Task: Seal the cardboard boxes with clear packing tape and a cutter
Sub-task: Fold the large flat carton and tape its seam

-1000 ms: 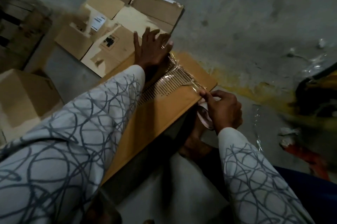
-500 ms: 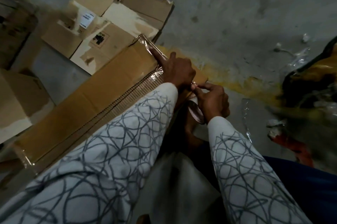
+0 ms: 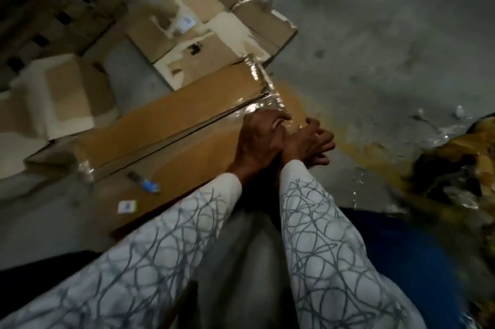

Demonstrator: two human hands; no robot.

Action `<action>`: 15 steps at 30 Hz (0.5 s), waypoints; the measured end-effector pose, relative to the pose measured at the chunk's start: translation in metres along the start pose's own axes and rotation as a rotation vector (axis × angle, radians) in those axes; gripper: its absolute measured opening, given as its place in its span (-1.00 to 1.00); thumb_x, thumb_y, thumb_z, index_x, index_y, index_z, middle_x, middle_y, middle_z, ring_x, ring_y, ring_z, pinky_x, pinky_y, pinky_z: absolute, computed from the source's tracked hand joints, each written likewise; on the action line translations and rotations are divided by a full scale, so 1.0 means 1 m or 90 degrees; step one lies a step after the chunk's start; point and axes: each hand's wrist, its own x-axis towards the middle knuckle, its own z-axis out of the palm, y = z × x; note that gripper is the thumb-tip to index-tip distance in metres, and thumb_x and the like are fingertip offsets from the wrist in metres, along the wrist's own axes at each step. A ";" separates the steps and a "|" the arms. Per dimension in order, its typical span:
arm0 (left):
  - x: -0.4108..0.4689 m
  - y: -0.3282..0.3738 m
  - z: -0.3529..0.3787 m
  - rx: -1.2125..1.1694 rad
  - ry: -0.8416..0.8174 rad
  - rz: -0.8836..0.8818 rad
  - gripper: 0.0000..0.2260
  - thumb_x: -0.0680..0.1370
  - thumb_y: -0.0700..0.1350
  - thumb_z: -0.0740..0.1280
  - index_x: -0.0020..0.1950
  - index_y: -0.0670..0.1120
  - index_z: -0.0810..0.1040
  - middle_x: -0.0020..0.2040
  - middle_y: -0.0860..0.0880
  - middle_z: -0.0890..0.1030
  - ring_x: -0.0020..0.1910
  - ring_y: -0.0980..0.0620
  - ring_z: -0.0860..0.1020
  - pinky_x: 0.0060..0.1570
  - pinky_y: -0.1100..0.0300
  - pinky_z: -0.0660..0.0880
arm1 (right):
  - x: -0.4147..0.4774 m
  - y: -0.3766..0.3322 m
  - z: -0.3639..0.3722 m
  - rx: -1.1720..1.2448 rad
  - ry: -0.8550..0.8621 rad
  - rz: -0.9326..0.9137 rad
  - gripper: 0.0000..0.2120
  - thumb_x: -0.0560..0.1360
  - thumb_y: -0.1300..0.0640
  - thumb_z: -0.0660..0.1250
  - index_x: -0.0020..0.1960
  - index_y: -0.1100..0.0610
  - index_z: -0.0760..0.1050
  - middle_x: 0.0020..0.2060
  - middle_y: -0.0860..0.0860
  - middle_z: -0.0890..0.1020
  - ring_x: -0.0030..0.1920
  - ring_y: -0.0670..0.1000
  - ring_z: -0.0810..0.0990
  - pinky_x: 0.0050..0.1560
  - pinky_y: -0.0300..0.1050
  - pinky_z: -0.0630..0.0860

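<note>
Grey floor point(image 3: 375, 34) bears the cardboard box point(image 3: 174, 120); left hand point(image 3: 261, 136) and right hand point(image 3: 313, 141) meet at its end, grips too blurred to tell; slack tape point(image 3: 267, 103) may wrinkle.

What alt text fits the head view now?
A person's left hand and right hand meet at the tape-covered end of a long cardboard box on a concrete floor. A small blue-tipped tool lies on the box; flattened cartons lie beyond.
</note>
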 end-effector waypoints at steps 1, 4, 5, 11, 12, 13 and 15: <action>-0.028 0.003 -0.020 0.003 0.058 -0.053 -0.83 0.50 -0.21 0.33 0.02 -0.09 0.67 0.00 -0.03 0.69 0.05 -0.01 0.57 0.14 0.10 0.37 | -0.019 -0.001 -0.001 -0.002 -0.010 -0.026 -0.56 0.38 -0.02 0.46 0.24 -0.11 0.49 0.31 0.03 0.36 0.38 0.12 0.24 0.28 0.12 0.17; -0.110 0.001 -0.070 -0.023 0.099 -0.233 -0.83 0.51 -0.18 0.29 -0.02 -0.06 0.67 -0.07 0.00 0.70 -0.04 -0.06 0.61 0.06 0.07 0.46 | -0.076 0.003 -0.007 -0.042 -0.099 -0.098 -0.61 0.41 0.01 0.44 0.22 -0.08 0.49 0.38 0.06 0.30 0.43 0.15 0.18 0.35 0.17 0.13; -0.141 -0.003 -0.085 -0.028 0.106 -0.293 -0.82 0.51 -0.17 0.28 -0.02 -0.05 0.67 -0.09 0.00 0.70 -0.07 -0.06 0.61 0.02 0.08 0.50 | -0.097 0.010 -0.010 -0.059 -0.135 -0.115 -0.63 0.43 0.02 0.43 0.22 -0.07 0.49 0.40 0.08 0.27 0.46 0.16 0.14 0.38 0.18 0.10; -0.222 -0.023 -0.147 -0.054 0.123 -0.567 -0.86 0.48 -0.19 0.35 -0.07 0.02 0.64 -0.11 -0.04 0.70 -0.03 -0.06 0.65 0.04 0.01 0.59 | -0.204 0.062 -0.025 -0.203 -0.316 -0.146 -0.70 0.49 -0.06 0.42 0.19 -0.03 0.56 0.45 0.15 0.24 0.50 0.21 0.07 0.47 0.31 0.03; -0.219 -0.024 -0.153 -0.066 0.118 -0.597 -0.85 0.47 -0.22 0.36 -0.07 0.01 0.64 -0.08 -0.07 0.70 0.00 -0.08 0.65 0.05 0.02 0.59 | -0.216 0.070 -0.026 -0.240 -0.365 -0.142 -0.69 0.50 -0.10 0.42 0.20 -0.05 0.57 0.45 0.15 0.25 0.50 0.22 0.08 0.47 0.31 0.04; -0.219 -0.023 -0.161 -0.077 0.116 -0.621 -0.85 0.46 -0.23 0.37 -0.05 -0.01 0.65 -0.04 -0.09 0.70 0.02 -0.10 0.64 0.06 0.03 0.59 | -0.230 0.079 -0.029 -0.279 -0.408 -0.148 -0.67 0.50 -0.14 0.40 0.21 -0.07 0.57 0.45 0.16 0.25 0.50 0.24 0.08 0.46 0.29 0.06; -0.214 -0.025 -0.171 -0.078 0.124 -0.646 -0.86 0.47 -0.21 0.39 -0.01 -0.09 0.67 0.00 -0.13 0.70 0.04 -0.13 0.64 0.05 0.08 0.58 | -0.251 0.092 -0.031 -0.348 -0.450 -0.187 -0.64 0.50 -0.19 0.38 0.25 -0.09 0.56 0.45 0.16 0.26 0.50 0.24 0.08 0.44 0.27 0.10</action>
